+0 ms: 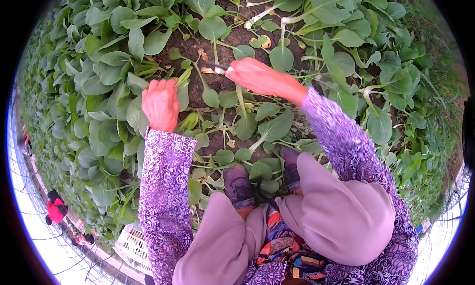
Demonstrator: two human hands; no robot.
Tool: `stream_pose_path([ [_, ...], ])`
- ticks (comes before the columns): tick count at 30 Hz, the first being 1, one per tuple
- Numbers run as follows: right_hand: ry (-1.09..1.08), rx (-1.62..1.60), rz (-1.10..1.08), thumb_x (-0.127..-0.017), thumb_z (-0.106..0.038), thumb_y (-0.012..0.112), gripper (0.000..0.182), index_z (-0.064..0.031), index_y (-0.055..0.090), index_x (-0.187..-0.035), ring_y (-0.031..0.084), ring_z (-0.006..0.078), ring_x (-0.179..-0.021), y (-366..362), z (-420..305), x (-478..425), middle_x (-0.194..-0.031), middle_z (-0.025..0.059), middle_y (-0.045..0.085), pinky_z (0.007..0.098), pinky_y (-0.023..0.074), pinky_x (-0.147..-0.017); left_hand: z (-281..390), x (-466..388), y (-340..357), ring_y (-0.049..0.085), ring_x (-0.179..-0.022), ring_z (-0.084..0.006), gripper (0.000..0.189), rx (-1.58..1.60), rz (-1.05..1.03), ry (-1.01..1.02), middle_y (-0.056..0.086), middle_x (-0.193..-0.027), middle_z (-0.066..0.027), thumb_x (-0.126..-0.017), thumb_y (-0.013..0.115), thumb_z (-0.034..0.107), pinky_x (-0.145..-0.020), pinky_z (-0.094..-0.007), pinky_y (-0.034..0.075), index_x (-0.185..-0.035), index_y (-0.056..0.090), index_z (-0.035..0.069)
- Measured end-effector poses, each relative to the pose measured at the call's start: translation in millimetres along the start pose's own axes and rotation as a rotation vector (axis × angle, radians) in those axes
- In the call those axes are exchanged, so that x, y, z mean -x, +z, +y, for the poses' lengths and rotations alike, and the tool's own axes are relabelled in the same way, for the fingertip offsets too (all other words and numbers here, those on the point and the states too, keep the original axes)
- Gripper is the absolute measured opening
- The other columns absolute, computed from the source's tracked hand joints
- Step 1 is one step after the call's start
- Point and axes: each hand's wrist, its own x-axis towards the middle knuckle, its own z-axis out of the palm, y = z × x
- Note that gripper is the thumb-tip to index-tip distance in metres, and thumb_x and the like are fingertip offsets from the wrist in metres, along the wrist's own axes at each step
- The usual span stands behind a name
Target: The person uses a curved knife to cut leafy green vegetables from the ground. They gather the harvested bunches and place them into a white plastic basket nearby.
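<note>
My left hand (161, 105) is closed at the edge of a dense stand of bok choy (107, 75). Pale green bok choy stalks (184, 76) stick out past its fingers, and the palm is hidden. To the right, my right hand (256, 76) grips a small knife (216, 65), its dark thin blade pointing left towards the left hand. The knife's handle is mostly covered by the fist. Loose bok choy leaves with white stalks, such as one broad leaf (276, 125), lie on the brown soil (226, 49) around and below both hands.
My shoes (237, 184) stand among fallen leaves. Cut leaves (330, 6) are heaped at the upper right, with grass (439, 88) beyond. A white plastic crate (133, 246) sits at lower left. A person in red (55, 209) is farther off, near a wire-mesh fence.
</note>
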Motion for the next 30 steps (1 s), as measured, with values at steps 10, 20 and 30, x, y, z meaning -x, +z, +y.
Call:
stream_pose_path([
  [10, 0.099, -0.947, 0.368, -0.091, -0.031, 0.046, 0.033, 0.0011, 0.048, -0.085, 0.044, 0.0067, -0.034, -8, -25, 52, -0.049, 0.0040, 0.049, 0.0187, 0.0309, -0.032, 86, 12, -55, 0.048, -0.090, -0.0237, 0.037, 0.223, 0.067, 0.143, 0.052, -0.090, -0.0058, -0.060, 0.056, 0.003, -0.081, -0.0399, 0.033, -0.096, 0.061, 0.013],
  [20, 0.148, -0.685, 0.232, -0.090, -0.029, 0.048, 0.028, -0.0024, 0.049, -0.084, 0.042, 0.0060, -0.035, 4, -37, 95, -0.049, -0.0012, 0.046, 0.0201, 0.0310, -0.033, 145, 60, -76, 0.052, -0.068, -0.0267, 0.020, 0.375, -0.127, 0.312, 0.046, -0.066, -0.0082, -0.059, 0.062, 0.017, -0.090, -0.0515, 0.037, -0.070, 0.051, 0.005],
  [30, -0.095, 0.149, -0.066, -0.085, -0.012, 0.051, 0.016, 0.0014, 0.046, -0.090, 0.051, 0.0211, -0.060, 81, -22, 92, -0.066, 0.0090, 0.049, 0.0335, 0.0423, -0.055, -3, 64, -40, 0.059, -0.080, -0.0136, 0.038, 1.223, -0.224, -0.777, 0.065, -0.085, -0.0088, -0.087, 0.052, 0.035, -0.074, -0.0272, 0.043, -0.087, 0.066, 0.000],
])
